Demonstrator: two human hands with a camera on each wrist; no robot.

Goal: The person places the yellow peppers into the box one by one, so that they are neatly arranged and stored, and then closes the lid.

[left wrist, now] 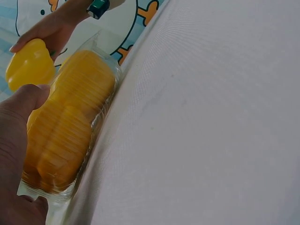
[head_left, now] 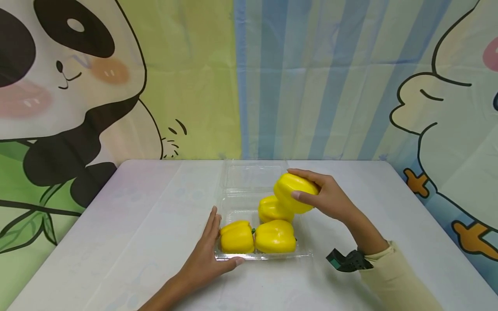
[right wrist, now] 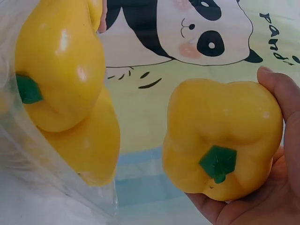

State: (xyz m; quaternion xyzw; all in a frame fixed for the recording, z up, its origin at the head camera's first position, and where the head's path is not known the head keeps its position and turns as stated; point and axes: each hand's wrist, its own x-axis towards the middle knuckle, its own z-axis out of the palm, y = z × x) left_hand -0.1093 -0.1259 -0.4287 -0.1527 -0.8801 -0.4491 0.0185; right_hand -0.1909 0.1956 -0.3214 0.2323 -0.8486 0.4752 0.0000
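My right hand grips a yellow bell pepper, raised over the right side of a clear plastic clamshell box. In the right wrist view, the held pepper's green stem faces the camera. Two yellow bell peppers lie side by side along the box's front, one left and one right. A third pepper sits behind them, partly covered by the held one. At the front left corner of the box, my left hand touches it with straight fingers along the side and thumb at the front edge.
The box's clear lid lies folded back toward the table's far edge. A white cloth covers the table. A printed curtain with cartoon animals hangs behind. A small dark device is strapped to my right wrist.
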